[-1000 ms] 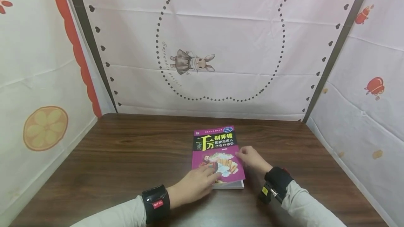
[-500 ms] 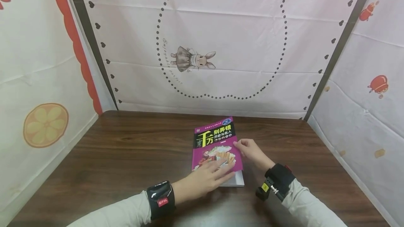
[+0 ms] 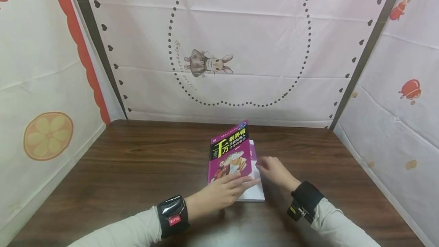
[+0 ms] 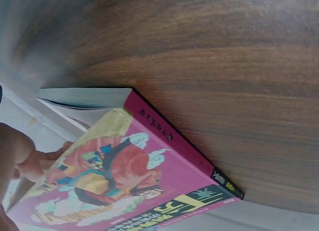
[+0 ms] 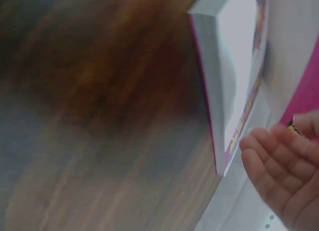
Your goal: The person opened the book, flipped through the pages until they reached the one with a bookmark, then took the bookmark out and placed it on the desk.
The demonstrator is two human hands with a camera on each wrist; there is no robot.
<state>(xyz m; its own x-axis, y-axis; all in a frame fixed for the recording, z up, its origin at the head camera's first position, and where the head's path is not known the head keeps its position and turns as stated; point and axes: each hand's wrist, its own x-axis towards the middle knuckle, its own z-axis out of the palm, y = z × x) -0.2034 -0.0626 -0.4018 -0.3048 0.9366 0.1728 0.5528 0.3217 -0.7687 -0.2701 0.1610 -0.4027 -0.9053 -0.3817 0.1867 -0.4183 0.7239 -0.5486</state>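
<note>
A purple book [image 3: 230,163] lies on the table, its front cover tilted up from the right side. White page [image 3: 256,191] shows beneath, also in the right wrist view as white page [image 5: 237,61]. My left hand [image 3: 223,191] reaches across the lower part of the cover, fingers extended past its right edge; in the left wrist view its fingers [image 4: 22,154] are at that edge. To the right, my right hand [image 3: 276,171] is near the page edge, a small gap from the cover in the head view. Its fingers [image 5: 279,159] are loosely bent, overlapping the cover in the right wrist view.
The brown wooden table [image 3: 147,163] extends around the book. A white curtain [image 3: 137,41] with a printed rabbit hangs behind it, and patterned cloth walls [image 3: 387,132] stand on both sides. Each wrist wears a black strap [image 3: 173,216].
The cover has risen from its right side and swung leftward, showing more page. My left hand has moved right along its lower edge. My right hand has come away from the cover's edge.
</note>
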